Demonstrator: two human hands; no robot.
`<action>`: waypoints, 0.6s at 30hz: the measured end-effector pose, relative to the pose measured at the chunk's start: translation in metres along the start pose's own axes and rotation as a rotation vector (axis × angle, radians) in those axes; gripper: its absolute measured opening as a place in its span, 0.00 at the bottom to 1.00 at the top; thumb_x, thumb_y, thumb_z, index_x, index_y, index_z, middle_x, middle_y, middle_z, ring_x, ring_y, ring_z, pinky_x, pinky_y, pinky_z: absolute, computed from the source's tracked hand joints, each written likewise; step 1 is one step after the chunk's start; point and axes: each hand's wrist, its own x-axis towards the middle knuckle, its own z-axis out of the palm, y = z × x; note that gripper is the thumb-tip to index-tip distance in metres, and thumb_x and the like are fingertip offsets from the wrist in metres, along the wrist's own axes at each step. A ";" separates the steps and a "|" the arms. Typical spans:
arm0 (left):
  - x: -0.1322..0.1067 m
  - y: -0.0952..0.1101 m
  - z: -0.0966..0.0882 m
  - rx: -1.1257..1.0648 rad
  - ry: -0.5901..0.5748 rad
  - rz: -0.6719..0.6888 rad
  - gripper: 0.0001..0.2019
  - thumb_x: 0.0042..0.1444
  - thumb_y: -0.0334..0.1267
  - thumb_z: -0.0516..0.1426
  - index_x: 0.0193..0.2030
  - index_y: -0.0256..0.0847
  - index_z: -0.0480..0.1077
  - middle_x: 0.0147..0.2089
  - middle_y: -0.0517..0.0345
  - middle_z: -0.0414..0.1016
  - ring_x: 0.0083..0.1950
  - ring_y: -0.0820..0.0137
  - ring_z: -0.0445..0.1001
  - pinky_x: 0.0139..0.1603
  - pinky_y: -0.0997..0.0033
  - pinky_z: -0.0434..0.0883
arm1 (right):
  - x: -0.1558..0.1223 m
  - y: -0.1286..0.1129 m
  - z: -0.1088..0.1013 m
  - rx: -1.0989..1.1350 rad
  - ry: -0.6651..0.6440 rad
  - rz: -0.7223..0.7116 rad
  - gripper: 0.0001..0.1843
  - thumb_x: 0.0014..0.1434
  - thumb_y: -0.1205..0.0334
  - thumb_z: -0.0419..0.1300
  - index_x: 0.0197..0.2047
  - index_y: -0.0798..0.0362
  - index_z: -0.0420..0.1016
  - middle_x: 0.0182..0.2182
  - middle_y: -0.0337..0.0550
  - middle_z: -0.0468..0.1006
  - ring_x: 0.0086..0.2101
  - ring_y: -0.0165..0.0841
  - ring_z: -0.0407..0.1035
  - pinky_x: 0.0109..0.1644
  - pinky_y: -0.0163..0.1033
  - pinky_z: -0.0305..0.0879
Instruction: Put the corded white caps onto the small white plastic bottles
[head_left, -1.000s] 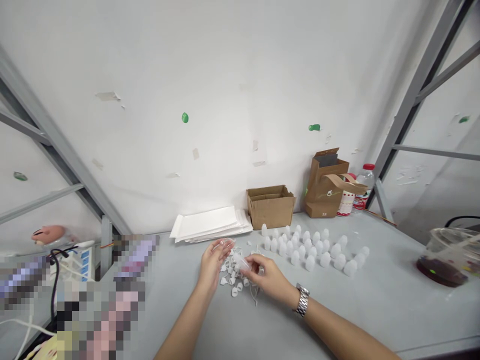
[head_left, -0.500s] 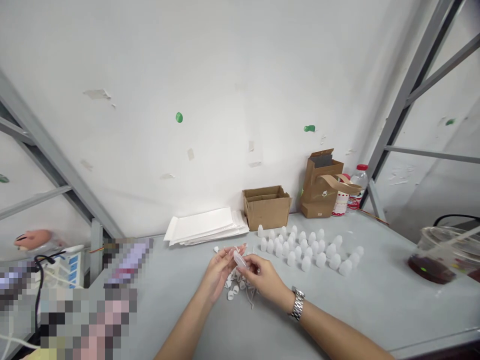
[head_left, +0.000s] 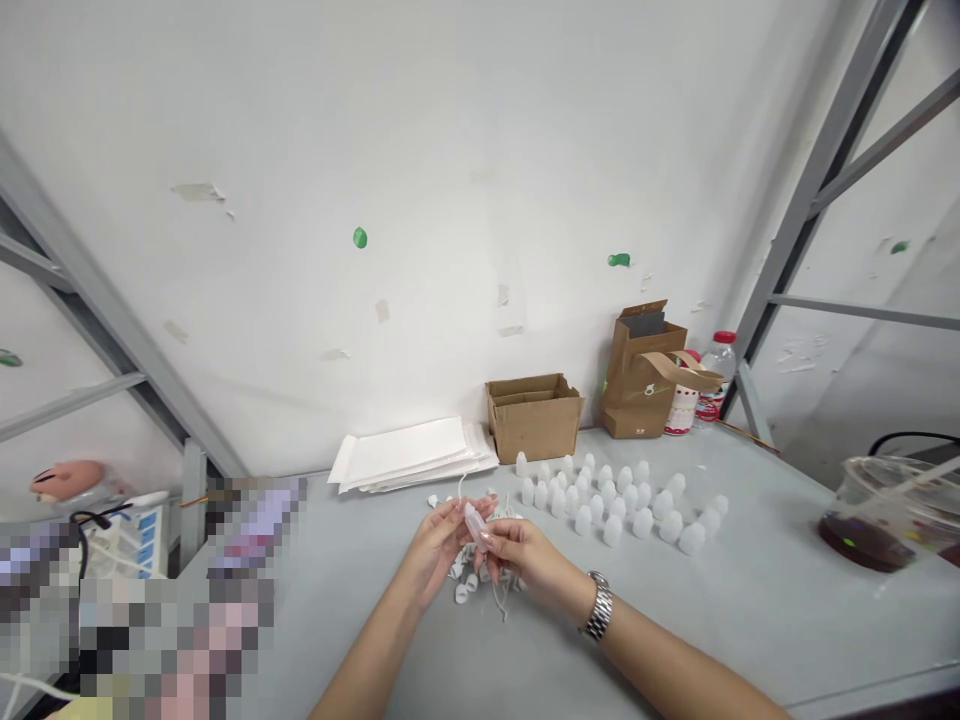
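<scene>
My right hand [head_left: 517, 548] pinches a small translucent plastic piece [head_left: 475, 524] with a narrow tip pointing up and left. My left hand [head_left: 439, 545] is closed at that tip, its thumb and fingertips on a thin white cord [head_left: 462, 487] that sticks up above them. Whether the cord runs into the piece cannot be made out. Below both hands lies a pile of small white caps [head_left: 461, 593] and loose white cords [head_left: 500, 600], partly hidden by the fingers. To the right, several frosted white dome-topped pieces [head_left: 612, 530] stand upright on the grey table [head_left: 360, 560].
Behind the hands are a stack of white envelopes [head_left: 405, 450] and an open cardboard box [head_left: 536, 425]. A brown paper bag [head_left: 637, 390] and a red-capped bottle [head_left: 720, 370] stand at back right. A clear cup of dark liquid [head_left: 862, 520] is at far right, a power strip [head_left: 142, 540] at left.
The white cord now rises above my left fingers. The translucent piece has shifted slightly left and down, and my right fingers have moved lower around it.
</scene>
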 end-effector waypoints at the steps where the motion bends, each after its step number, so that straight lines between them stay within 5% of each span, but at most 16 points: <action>1: 0.000 0.000 0.001 0.010 0.002 0.003 0.11 0.44 0.40 0.60 0.33 0.35 0.74 0.46 0.44 0.74 0.51 0.60 0.69 0.49 0.67 0.66 | 0.000 0.001 0.000 0.039 -0.014 0.010 0.18 0.48 0.49 0.59 0.25 0.58 0.70 0.23 0.40 0.73 0.18 0.23 0.61 0.26 0.31 0.56; 6: 0.001 0.000 0.001 0.065 0.020 0.044 0.13 0.44 0.41 0.61 0.35 0.34 0.74 0.45 0.43 0.74 0.50 0.59 0.69 0.51 0.66 0.64 | 0.001 0.001 0.002 -0.030 0.092 -0.019 0.18 0.47 0.49 0.60 0.28 0.58 0.70 0.22 0.39 0.72 0.19 0.24 0.61 0.26 0.32 0.57; 11: 0.000 -0.003 0.002 0.071 0.041 0.070 0.14 0.44 0.41 0.61 0.36 0.33 0.74 0.44 0.43 0.75 0.49 0.59 0.70 0.53 0.63 0.62 | -0.005 0.003 0.006 -0.553 0.380 -0.224 0.14 0.51 0.52 0.57 0.32 0.55 0.70 0.24 0.38 0.70 0.26 0.29 0.62 0.31 0.35 0.59; 15: -0.003 -0.004 0.006 0.069 0.040 0.060 0.15 0.46 0.42 0.59 0.36 0.33 0.74 0.44 0.44 0.75 0.48 0.60 0.70 0.53 0.64 0.62 | -0.012 0.009 0.007 -0.881 0.431 -0.440 0.10 0.56 0.56 0.53 0.36 0.53 0.70 0.28 0.42 0.69 0.29 0.32 0.62 0.36 0.38 0.59; 18: -0.004 -0.005 0.006 0.045 0.024 0.049 0.14 0.46 0.42 0.59 0.37 0.34 0.74 0.45 0.44 0.75 0.49 0.60 0.70 0.53 0.64 0.62 | -0.013 0.008 0.010 -0.857 0.429 -0.460 0.11 0.56 0.55 0.53 0.36 0.52 0.70 0.28 0.43 0.70 0.31 0.33 0.62 0.37 0.39 0.59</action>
